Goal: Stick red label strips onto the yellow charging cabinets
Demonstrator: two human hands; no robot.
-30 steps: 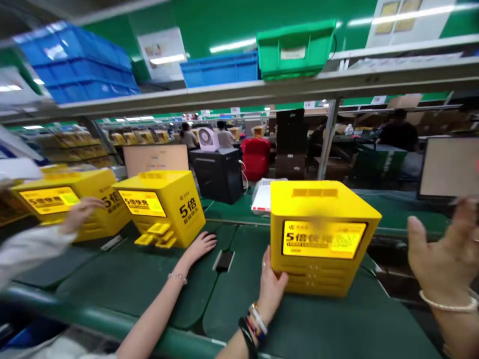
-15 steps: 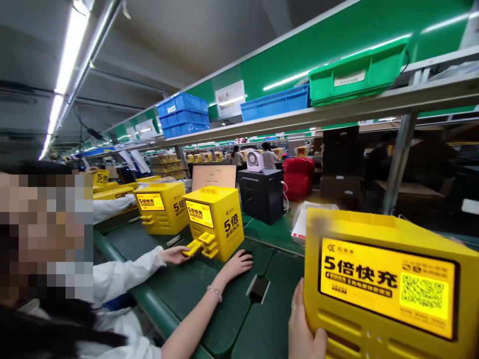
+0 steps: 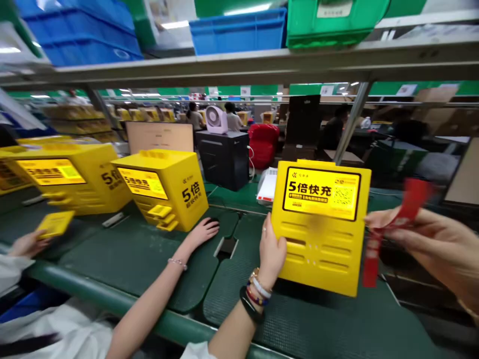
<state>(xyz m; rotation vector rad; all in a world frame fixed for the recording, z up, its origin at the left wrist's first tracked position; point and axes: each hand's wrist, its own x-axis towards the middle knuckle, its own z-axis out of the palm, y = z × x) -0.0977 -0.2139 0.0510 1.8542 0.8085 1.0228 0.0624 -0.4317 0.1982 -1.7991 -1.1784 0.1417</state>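
A yellow box (image 3: 314, 249) with a lit sign, a QR code and slots on its front stands tilted on the green belt. My left hand (image 3: 272, 249), wearing bracelets and a black band, is closed around its left edge. On the other side, my right hand (image 3: 430, 234) pinches a red strip (image 3: 413, 199) with pale print, blurred and hanging in two tails. Its fingertips are by the box's right edge; whether they touch is unclear.
A co-worker's hand (image 3: 204, 232) lies beside another yellow box (image 3: 168, 189); their other hand holds a flat yellow piece (image 3: 56, 224). Behind are a black cabinet (image 3: 224, 159) with a fan (image 3: 216, 119) and white papers (image 3: 267, 185). Overhead runs a shelf (image 3: 239, 67) with bins.
The view has swung right and down. My right hand and the red strip have come into view, and the box looks smaller. The co-worker's yellow piece has moved away from their box.
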